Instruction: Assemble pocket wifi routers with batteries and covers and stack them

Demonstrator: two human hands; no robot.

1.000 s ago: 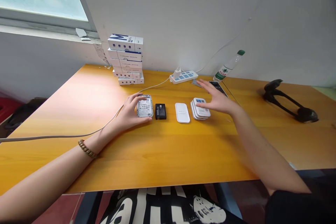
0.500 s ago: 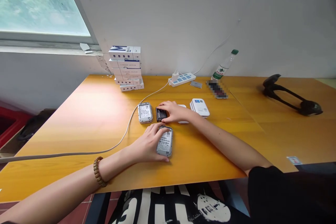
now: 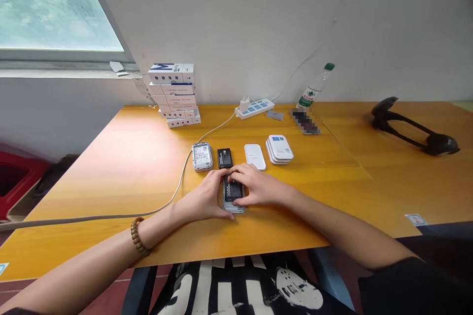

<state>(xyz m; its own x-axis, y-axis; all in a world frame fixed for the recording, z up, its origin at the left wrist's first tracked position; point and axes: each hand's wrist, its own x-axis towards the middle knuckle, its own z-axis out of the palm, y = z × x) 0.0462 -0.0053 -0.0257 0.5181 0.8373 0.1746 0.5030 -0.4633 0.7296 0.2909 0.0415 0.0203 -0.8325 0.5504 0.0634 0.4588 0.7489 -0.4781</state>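
Battery (image 3: 232,191) grasped by fingers of right hand (image 3: 258,186), now brought over device (image 3: 232,208) gripped within fingers of left hand (image 3: 204,199); now paired.

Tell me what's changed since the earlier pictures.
The left grip has brought a device nearer and rightward. The right grip has carried a black battery nearer, onto that device, fingers still on it. Stayed in place: the other battery, the loose white cover, the white stack and the stacked boxes.
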